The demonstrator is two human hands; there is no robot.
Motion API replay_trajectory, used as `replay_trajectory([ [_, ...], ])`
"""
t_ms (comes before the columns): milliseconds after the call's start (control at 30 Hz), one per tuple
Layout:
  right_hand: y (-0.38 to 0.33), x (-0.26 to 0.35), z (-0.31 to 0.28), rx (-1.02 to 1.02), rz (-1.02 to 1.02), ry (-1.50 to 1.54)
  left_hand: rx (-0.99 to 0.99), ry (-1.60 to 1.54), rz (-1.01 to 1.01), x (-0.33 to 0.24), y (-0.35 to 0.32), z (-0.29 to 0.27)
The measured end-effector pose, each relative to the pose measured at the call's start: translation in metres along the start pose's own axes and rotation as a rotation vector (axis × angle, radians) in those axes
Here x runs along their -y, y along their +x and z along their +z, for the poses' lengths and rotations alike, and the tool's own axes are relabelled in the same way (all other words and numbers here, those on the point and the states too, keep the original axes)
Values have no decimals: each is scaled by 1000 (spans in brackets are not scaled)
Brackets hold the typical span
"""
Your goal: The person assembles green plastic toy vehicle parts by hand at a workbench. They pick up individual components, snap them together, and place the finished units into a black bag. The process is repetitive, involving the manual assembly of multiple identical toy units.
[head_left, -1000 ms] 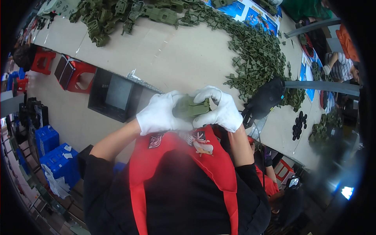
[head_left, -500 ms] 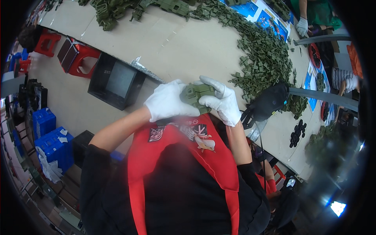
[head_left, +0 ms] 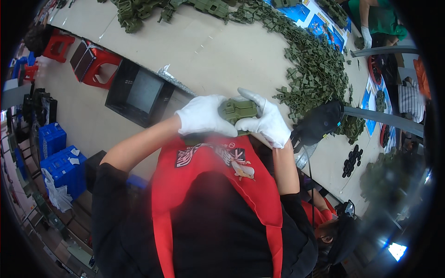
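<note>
Both my hands wear white gloves and meet at the table's near edge, in front of my red apron point(head_left: 215, 162). Between them is a dark green plastic toy vehicle body point(head_left: 238, 110). My left hand point(head_left: 204, 116) is closed round its left end. My right hand point(head_left: 268, 121) grips the right end, thumb along the near side and forefinger beyond the far side. The gloves hide parts of the toy's ends and underside.
A heap of small green plastic parts point(head_left: 315, 69) covers the table point(head_left: 199, 55) to the right, with larger green bodies point(head_left: 134, 14) at the far side. A black bin point(head_left: 139, 92) and red stools point(head_left: 95, 67) stand left. A grey bar point(head_left: 384, 121) crosses at right.
The toy vehicle body has been tilted between my hands, so its raised middle shows differently. Both hands remain on it. At the far right, a co-worker's gloved hand has shifted.
</note>
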State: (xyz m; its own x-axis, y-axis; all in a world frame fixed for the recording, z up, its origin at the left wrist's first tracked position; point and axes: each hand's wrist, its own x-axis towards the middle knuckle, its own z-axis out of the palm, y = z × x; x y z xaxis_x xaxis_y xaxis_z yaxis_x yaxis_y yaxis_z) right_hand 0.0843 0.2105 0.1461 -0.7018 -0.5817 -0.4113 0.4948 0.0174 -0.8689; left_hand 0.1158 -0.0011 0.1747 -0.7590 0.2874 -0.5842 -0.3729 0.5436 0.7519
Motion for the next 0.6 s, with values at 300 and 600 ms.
replay_trajectory([
  [300,-19,6,28,-195,-118,-340,-16,120,119,5,-1,6],
  [600,-21,8,38,-237,-258,-661,-102,271,182,5,-8,12],
])
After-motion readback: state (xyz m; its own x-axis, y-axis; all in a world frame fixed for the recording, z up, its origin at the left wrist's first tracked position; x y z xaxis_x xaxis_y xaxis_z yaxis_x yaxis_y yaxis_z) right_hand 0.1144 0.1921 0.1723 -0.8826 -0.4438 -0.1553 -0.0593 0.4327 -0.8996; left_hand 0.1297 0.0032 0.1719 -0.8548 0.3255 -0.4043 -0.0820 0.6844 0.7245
